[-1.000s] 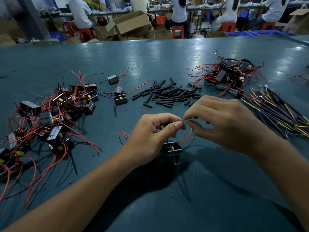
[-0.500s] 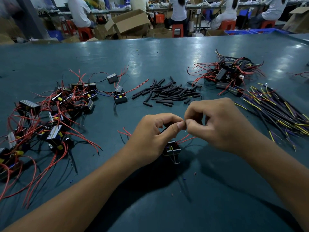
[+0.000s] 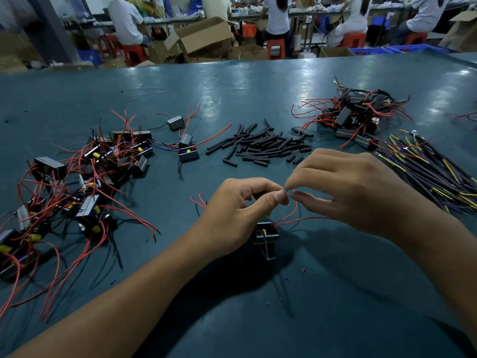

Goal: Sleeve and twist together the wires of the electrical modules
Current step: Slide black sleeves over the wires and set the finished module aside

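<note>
A small black open-topped module [image 3: 264, 235] with red wires [image 3: 290, 215] sits on the table [image 3: 258, 86]. Its wires rise toward the far side, where the left hand [image 3: 232, 215] and right hand [image 3: 348, 187] pinch their tips.

Teal-green table [image 3: 232, 94]; black sleeve pieces [image 3: 260, 146]; red wires [image 3: 286, 218] on black modules [image 3: 264, 235], each holding a yellow part; black, yellow and possibly purple leads [image 3: 428, 171]; red stools [image 3: 276, 47]; brown cardboard boxes [image 3: 204, 37].
</note>
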A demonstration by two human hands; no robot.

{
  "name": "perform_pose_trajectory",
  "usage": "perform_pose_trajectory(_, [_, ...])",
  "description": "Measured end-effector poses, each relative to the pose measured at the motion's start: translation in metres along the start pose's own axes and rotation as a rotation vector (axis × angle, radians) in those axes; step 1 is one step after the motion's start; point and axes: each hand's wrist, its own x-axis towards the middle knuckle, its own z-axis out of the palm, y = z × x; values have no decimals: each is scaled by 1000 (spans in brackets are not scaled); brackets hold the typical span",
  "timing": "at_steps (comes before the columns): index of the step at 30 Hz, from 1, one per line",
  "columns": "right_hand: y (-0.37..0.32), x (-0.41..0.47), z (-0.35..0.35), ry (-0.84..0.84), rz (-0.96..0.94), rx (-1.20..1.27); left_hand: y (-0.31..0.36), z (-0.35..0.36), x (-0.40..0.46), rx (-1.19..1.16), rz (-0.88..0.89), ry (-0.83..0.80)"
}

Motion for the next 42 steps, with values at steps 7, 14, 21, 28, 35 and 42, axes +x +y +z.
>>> perform_pose_trajectory(7, [-2, 2, 1, 16, -20, -29, -1, 0, 0, -21, 0, -1])
perform_pose_trajectory(14, [-7, 1, 8, -108, 419, 408, -4, 2, 0, 97, 49, 45])
perform_pose_trajectory(21, [8, 1, -15, 433, 527, 482, -5, 2, -1, 47, -32, 62])
perform_pose_trajectory(28, [-17, 3, -14, 204, 253, 338, -4, 2, 2, -2, -65, 177])
perform_pose_trajectory(35, [-45, 5, 0, -114, 35, 469, -4, 3, 3, -69, -102, 224])
perform_pose_trajectory(42, [-38, 8, 7, 126, 229, 498, 4, -5, 1, 48, 61, 317])
